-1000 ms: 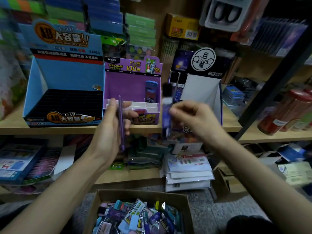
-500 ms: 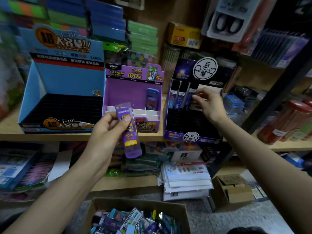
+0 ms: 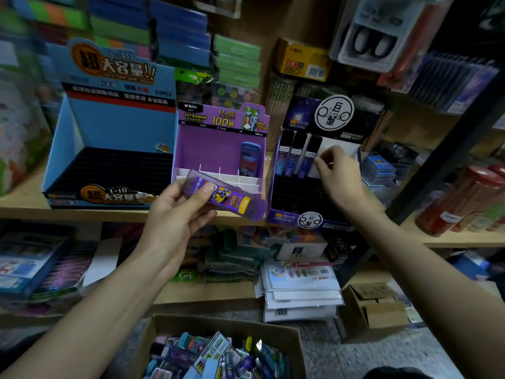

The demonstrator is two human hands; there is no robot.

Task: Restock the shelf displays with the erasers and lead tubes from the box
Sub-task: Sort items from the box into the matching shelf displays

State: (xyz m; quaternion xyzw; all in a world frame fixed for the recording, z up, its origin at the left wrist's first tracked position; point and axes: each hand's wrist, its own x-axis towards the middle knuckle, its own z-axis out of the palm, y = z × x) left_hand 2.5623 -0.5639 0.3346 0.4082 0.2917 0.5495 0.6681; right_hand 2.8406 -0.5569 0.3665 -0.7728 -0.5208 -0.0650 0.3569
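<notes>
My left hand (image 3: pixel 175 214) grips a purple lead tube (image 3: pixel 224 196), tilted, in front of the purple display (image 3: pixel 216 146). A blue tube (image 3: pixel 250 158) stands alone at that display's back right. My right hand (image 3: pixel 338 173) reaches into the dark display (image 3: pixel 297 195). Its thumb and forefinger pinch the right edge of the third of three dark lead tubes (image 3: pixel 310 157) that stand side by side in the back row. The cardboard box (image 3: pixel 218 324) at the bottom holds several mixed erasers and tubes.
A large blue display (image 3: pixel 109 132) with a black slotted tray stands left of the purple one. Red-lidded jars (image 3: pixel 461 198) sit at the right behind a black shelf post (image 3: pixel 437 170). Packets (image 3: pixel 300 291) and a small carton (image 3: pixel 374 307) lie below.
My right hand carried a dark tube from mid-air into the dark display's back row. My left hand turned the purple tube face-up and tilted it to the right.
</notes>
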